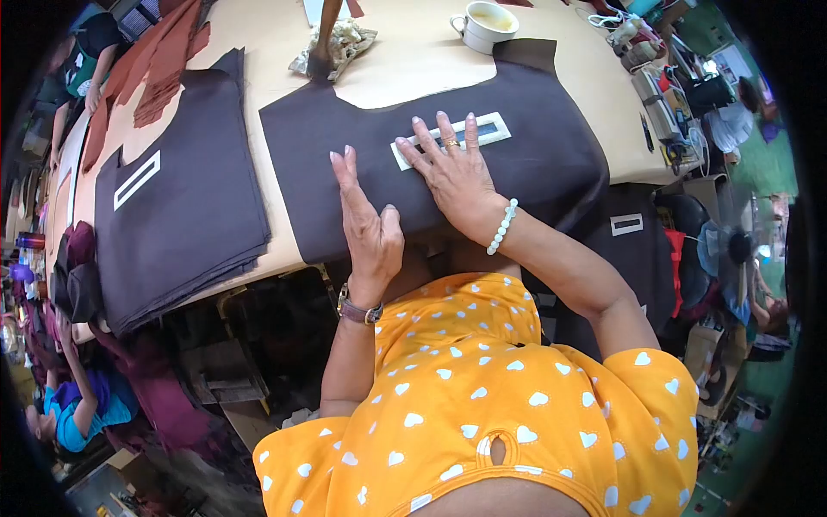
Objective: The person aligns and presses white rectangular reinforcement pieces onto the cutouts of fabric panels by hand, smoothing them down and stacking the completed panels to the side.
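Observation:
A dark brown sheet cut with a curved edge (pixel 327 172) lies before me at the table's front. On it sits a white rectangular frame (pixel 497 131) around a narrow slot. My right hand (pixel 454 168) lies flat over this frame, fingers spread, covering part of it. Above the left part of the sheet, my left hand (pixel 370 226) is turned sideways with its fingers stretched out and nothing in it. Whether it touches the sheet I cannot tell. A brush (pixel 321 62) stands behind the sheet's far edge, its dark end down beside a crumpled, stained wad (pixel 346 45).
To the left lies a stack of similar dark pieces (pixel 185 215), its top one bearing a white frame (pixel 137 180). A white cup (pixel 485 28) with yellowish contents stands at the back. Reddish-brown strips (pixel 164 73) lie back left. Another framed dark piece (pixel 633 250) hangs at right. Other people are at left.

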`<state>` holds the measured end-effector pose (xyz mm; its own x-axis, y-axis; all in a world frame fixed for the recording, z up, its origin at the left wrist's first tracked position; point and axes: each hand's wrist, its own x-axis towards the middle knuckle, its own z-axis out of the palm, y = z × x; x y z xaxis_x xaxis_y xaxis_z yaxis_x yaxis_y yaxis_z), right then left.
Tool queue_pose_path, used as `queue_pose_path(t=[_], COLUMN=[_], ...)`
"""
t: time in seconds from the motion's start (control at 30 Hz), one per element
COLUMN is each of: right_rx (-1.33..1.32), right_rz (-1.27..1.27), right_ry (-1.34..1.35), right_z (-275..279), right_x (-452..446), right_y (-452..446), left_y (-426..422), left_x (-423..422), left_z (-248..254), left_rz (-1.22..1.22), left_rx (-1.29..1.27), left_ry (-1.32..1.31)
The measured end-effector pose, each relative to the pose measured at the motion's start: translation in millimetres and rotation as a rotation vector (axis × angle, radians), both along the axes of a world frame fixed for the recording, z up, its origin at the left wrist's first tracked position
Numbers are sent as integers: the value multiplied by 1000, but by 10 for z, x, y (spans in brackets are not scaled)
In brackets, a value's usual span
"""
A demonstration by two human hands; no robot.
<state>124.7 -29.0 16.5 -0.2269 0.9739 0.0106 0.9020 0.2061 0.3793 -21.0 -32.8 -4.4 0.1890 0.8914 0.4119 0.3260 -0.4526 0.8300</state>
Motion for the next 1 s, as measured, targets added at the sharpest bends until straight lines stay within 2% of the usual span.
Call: queue_pose_path(t=[0.17, 0.27, 0.33, 0.37, 0.43, 0.47, 0.53, 0.57, 0.63, 0.67, 0.7, 0.77, 0.8, 0.9, 0.93, 1.0], right_rx=[-66, -94, -290, -389, -142, -12, 331, 429, 423, 409, 393, 332, 492, 408, 412, 462], right_rz=[67, 138, 189, 212, 311, 208, 10, -162, -592, -691, -791, -830, -713, -675, -689, -770], right_ry=[80, 325, 614, 757, 1161, 1245, 1076, 840, 593, 587, 582, 688, 672, 957, 1078, 1055], right_z=[29, -14, 122, 174, 136, 208, 48, 74, 64, 24, 18, -21, -173, -79, -39, 26], right_x=[17, 118, 281, 394, 711, 875, 1405, 1600, 1892, 1993, 2063, 2110, 2174, 2097, 2096, 2080], right_y=[-1, 13, 91, 141, 269, 249, 302, 279, 212, 207, 196, 250, 306, 410, 443, 476], left_y=[17, 41, 83, 130, 263, 334, 419, 453, 492, 512, 540, 581, 598, 676, 715, 805], left_x=[-12, -49, -80, -130, -289, -386, -559, -618, -662, -648, -624, -591, -592, -568, -600, -691], left_z=[14, 50, 112, 117, 74, 16, -13, -14, -24, -55, -18, 77, 43, 172, 165, 124], left_rz=[-19, -12, 21, 92, 232, 332, 476, 532, 558, 601, 570, 507, 518, 514, 476, 403], left_rx=[-70, -177, -237, -181, -65, 20, 54, 69, 24, 71, -7, -164, 6, -153, -90, -194], left_ry=[-74, -108, -164, -38, 209, 355, 561, 686, 744, 755, 711, 629, 668, 449, 378, 117])
